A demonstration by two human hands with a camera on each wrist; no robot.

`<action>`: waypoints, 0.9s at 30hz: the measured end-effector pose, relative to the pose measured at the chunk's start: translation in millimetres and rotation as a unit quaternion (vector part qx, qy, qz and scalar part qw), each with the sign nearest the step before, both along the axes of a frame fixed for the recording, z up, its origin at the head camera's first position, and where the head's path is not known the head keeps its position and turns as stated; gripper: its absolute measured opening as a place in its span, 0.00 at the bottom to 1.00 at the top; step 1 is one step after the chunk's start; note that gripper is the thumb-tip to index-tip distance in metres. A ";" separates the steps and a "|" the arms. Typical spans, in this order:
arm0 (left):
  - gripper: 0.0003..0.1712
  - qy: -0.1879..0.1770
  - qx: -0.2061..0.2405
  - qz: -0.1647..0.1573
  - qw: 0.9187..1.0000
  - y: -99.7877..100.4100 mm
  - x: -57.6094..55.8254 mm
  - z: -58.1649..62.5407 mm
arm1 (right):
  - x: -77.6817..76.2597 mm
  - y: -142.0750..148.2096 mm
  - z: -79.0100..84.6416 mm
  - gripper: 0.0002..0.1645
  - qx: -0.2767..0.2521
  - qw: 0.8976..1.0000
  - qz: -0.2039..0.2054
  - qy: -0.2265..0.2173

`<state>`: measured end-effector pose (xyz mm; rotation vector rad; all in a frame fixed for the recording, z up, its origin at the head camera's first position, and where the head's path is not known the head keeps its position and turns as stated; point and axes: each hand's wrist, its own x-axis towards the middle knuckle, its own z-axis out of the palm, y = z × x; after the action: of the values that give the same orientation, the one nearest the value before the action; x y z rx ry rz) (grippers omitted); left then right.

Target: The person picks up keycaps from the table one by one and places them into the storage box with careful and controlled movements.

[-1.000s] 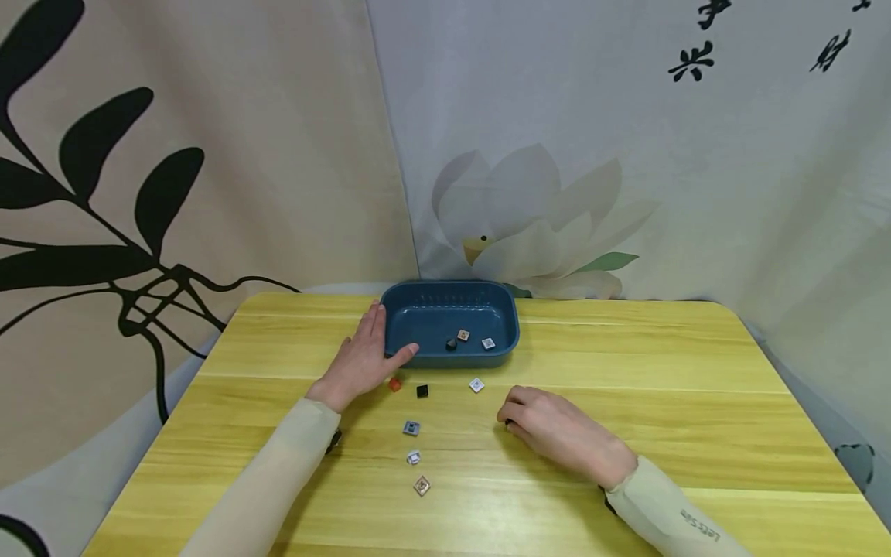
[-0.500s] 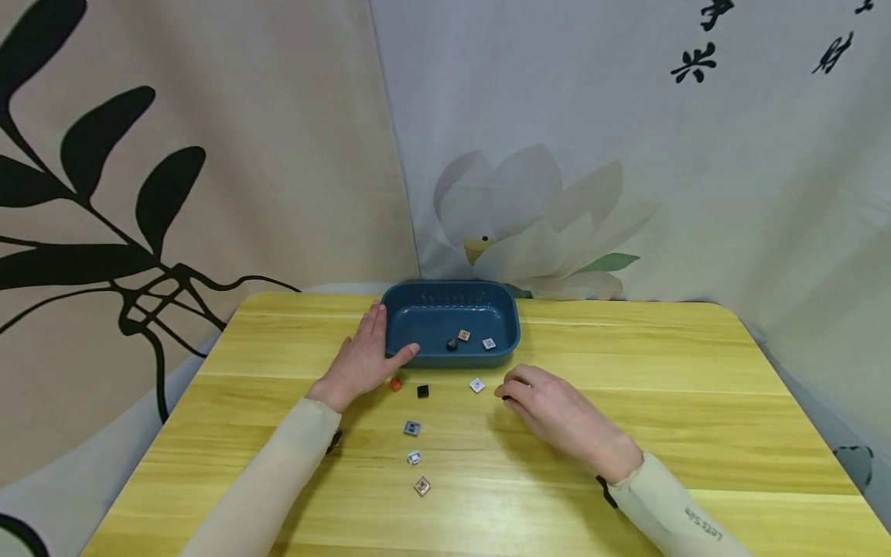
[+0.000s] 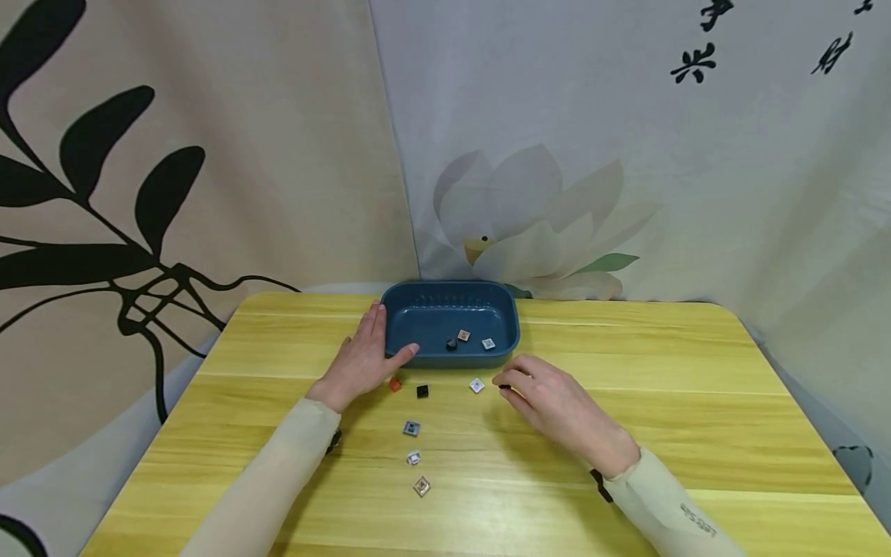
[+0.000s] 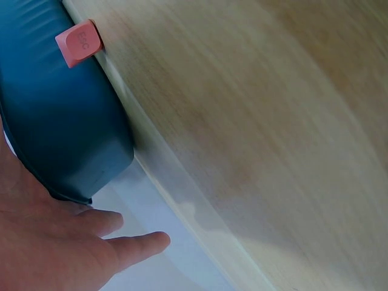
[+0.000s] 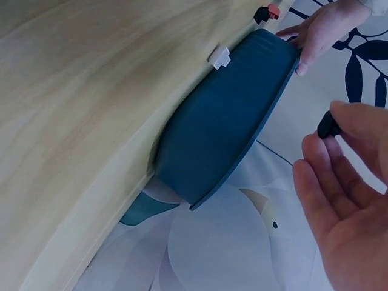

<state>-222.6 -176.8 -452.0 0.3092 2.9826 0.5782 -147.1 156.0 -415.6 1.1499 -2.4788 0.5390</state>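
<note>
In the head view my right hand (image 3: 557,410) pinches a small black keycap (image 5: 328,125) between thumb and fingertips, above the table just in front of the tray's right end. My left hand (image 3: 356,370) lies against the left side of the blue plastic tray (image 3: 452,361), fingers extended and thumb at the front rim. Inside the tray are a dark keycap (image 3: 451,344), a brownish one and a white keycap (image 3: 489,343). A red ESC keycap (image 4: 80,43), a black keycap (image 3: 422,391) and a white keycap (image 3: 476,385) sit before the tray.
Nearer the front of the wooden table (image 3: 661,371) lie a blue-grey keycap (image 3: 411,428), a white keycap with a dark mark (image 3: 414,457) and a beige keycap (image 3: 421,486), roughly in a column. A printed curtain (image 3: 696,193) hangs behind the table's back edge.
My right hand has risen from the table and moved slightly toward the tray, carrying the black keycap. The left hand, the tray and the other keycaps stay in place.
</note>
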 end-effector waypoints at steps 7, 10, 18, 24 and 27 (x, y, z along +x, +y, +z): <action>0.65 -0.001 0.001 0.002 1.000 -0.5 1.1 0.1 | -6.2 -6.6 1.7 0.12 -0.027 0.999 -0.024 -0.001; 0.65 -0.001 0.001 0.001 1.000 -0.2 1.4 0.2 | -9.5 -8.5 2.3 0.12 -0.037 0.999 -0.031 0.000; 0.66 -0.002 -0.003 0.000 1.000 1.2 0.0 -0.4 | -19.2 -11.6 2.4 0.12 -0.059 0.998 -0.034 0.005; 0.65 -0.003 -0.004 0.001 1.000 1.0 -0.8 -1.1 | -26.5 -13.5 0.9 0.11 -0.064 0.997 -0.042 -0.003; 0.65 -0.002 -0.001 0.000 1.000 0.3 -0.7 -1.2 | -31.0 -15.7 -0.1 0.11 -0.063 0.997 -0.049 -0.005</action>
<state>-223.3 -176.5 -453.2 0.3070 2.9782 0.5760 -178.2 140.3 -415.6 0.9735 -2.4558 0.6638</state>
